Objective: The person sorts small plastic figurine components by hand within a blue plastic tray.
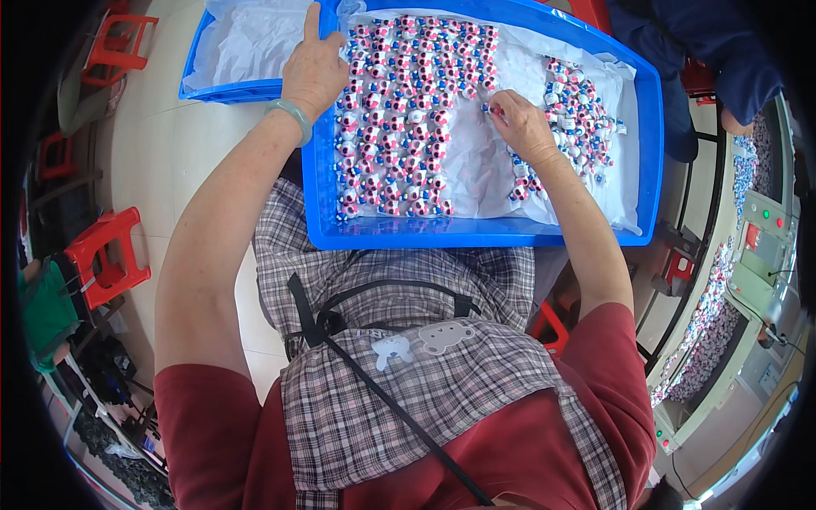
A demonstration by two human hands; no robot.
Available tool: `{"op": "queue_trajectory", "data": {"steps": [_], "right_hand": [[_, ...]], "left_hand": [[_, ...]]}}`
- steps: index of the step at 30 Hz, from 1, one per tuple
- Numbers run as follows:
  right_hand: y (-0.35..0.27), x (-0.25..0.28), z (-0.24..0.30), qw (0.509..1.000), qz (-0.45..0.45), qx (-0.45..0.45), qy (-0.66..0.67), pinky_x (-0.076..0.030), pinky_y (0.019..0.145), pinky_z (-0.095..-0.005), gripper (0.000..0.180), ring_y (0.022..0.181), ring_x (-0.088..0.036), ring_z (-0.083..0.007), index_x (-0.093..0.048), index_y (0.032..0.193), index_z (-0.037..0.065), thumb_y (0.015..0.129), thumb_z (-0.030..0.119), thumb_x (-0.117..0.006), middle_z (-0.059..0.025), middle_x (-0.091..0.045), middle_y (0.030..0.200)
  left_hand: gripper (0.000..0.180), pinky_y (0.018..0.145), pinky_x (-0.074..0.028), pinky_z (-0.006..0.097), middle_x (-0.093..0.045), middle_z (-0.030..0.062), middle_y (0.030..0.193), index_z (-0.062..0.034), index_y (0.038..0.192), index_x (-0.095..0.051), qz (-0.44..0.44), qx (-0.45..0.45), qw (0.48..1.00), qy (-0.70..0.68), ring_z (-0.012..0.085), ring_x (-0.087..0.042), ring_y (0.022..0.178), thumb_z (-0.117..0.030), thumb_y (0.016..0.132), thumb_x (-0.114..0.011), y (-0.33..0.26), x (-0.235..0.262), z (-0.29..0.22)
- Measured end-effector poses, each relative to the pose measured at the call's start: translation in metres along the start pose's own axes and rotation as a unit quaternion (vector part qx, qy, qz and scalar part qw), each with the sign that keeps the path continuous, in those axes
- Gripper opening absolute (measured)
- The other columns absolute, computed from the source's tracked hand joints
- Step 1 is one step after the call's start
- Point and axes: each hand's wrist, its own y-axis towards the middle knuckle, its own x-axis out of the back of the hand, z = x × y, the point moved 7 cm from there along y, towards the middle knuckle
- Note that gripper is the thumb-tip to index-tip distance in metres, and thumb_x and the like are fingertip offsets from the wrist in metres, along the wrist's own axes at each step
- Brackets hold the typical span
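A large blue tray (pixel 425 232) lined with white sheeting sits across my lap. On its left side, many small pink, white and blue figurines (pixel 395 127) stand in close rows. A loose heap of similar figurines (pixel 578 110) lies on the right side. My right hand (pixel 523 123) pinches one small figurine over the bare strip between rows and heap, at the rows' right edge. My left hand (pixel 314 72), with a pale green bangle at the wrist, is at the tray's far left edge. Its index finger is stretched out; some other fingers are hidden.
A second blue tray (pixel 242 91) with white lining adjoins at the far left. Red stools (pixel 106 255) stand on the left. At the right are a machine (pixel 756 246) with buttons, more heaped figurines (pixel 710 314), and another person's dark-clothed legs (pixel 667 76).
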Motion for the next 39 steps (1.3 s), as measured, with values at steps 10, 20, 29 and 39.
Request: {"op": "queue_trajectory", "data": {"steps": [10,20,29,39], "right_hand": [[-0.002,-0.004,-0.007,0.967,-0.141,-0.106,0.185,-0.058,0.07,-0.0365,0.019,0.077,-0.07,-0.0263,-0.064,0.096,0.002,0.081,0.0,-0.075,-0.0124,-0.064,0.094],[0.0,0.002,-0.002,0.973,-0.175,-0.075,0.129,-0.057,0.071,-0.0409,0.01,0.082,-0.069,-0.0322,-0.063,0.096,0.003,0.087,0.001,-0.068,-0.0129,-0.063,0.1],[0.0,-0.003,-0.007,0.979,-0.129,-0.101,0.122,-0.057,0.069,-0.0385,0.013,0.08,-0.071,-0.0279,-0.063,0.096,0.006,0.086,0.004,-0.07,-0.0105,-0.064,0.101],[-0.041,0.043,-0.037,0.999,0.042,-0.031,-0.014,-0.056,0.084,-0.0396,0.023,0.092,-0.066,-0.0296,-0.07,0.106,0.008,0.083,0.003,-0.068,-0.0099,-0.069,0.103]], "left_hand": [[0.039,0.096,-0.051,0.052,-0.024,0.0374,0.157,-0.0012,0.115,-0.07,-0.12,-0.056,0.991,-0.029,0.0482,-0.064,0.103,-0.005,0.078,-0.058,-0.017,0.032,-0.03],[0.033,0.095,-0.052,0.051,-0.025,0.0373,0.157,-0.0008,0.109,-0.069,-0.094,-0.029,0.995,-0.01,0.0462,-0.065,0.103,-0.006,0.079,-0.058,-0.013,0.024,-0.024],[0.031,0.111,-0.033,0.066,-0.027,0.0165,0.163,-0.0168,0.112,-0.071,-0.09,-0.037,0.99,-0.102,0.0403,-0.029,0.148,-0.016,0.08,-0.073,0.008,-0.023,0.02],[0.036,0.093,-0.052,0.052,-0.028,0.04,0.154,0.0007,0.11,-0.069,-0.103,-0.046,0.994,-0.004,0.0472,-0.065,0.1,-0.004,0.077,-0.058,-0.009,0.017,-0.015]]}}
